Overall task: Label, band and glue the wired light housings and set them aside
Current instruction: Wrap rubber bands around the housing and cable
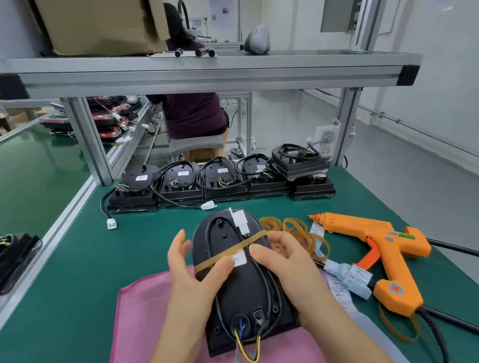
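Pink cloth (146, 322) is spread on the near end of the green worktop (75, 285). Black housing (243, 292) is laid on it back-up, long axis running away from the camera. Yellow, green and blue wires (247, 353) are seen looping out of a hole at its near end. Black cable (268, 292) is routed in a loop over the back, with a white connector (239, 220) at the far tip. Rubber band (211, 261) is stretched diagonally across the back, low on the left edge, high on the right. White label (240, 259) is partly covered just under the band.

Left hand (192, 276): grip spread, fingers straight along the housing's left edge, thumb pressed flat onto the band. Right hand (284, 264): grip closed round the housing's right edge, thumb laid on the back beside the label. Whether the band is hooked by those fingers cannot be told.

Just right of the housing, loose bands (295, 228) are heaped, with a paper label strip (317, 229) among them. Orange glue gun (384, 243) is laid on its side further right, nozzle toward the bands. Pale labelled item (350, 279) is lodged between gun and cloth; type cannot be told.

Far edge of worktop: row of housings (180, 184) lined up side by side, labelled and cable-wrapped, one more (297, 161) stacked tilted at the right end. White plug (208, 205) is lying in front of the row. Aluminium shelf (192, 71) is mounted overhead, with a cardboard box (99, 19) on it. Seated person (193, 112) is seen beyond, back turned.
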